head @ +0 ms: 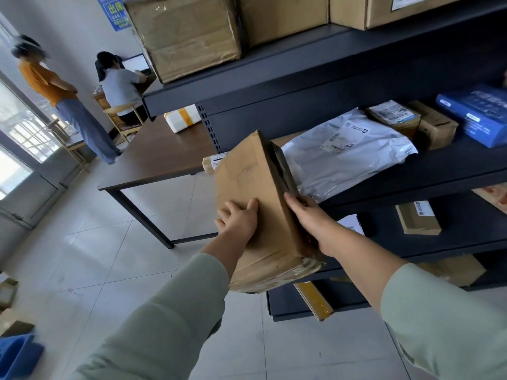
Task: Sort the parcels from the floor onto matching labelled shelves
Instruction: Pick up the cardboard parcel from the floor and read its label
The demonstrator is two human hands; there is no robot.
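Observation:
I hold a worn brown cardboard box (258,185) with taped edges, tilted, in front of the left end of the dark metal shelving (439,174). My left hand (238,220) lies flat against its near left face. My right hand (312,223) grips its right side, fingers over the dark taped face. The box's far end reaches the middle shelf beside a grey plastic mailer (345,149) with a white label.
The middle shelf also bears small brown boxes (433,127) and a blue parcel (477,113). Large cartons (186,37) fill the top shelf. A brown table (159,157) carries a white parcel (183,117). Two people stand and sit at far left. Parcels lie on the floor at lower left.

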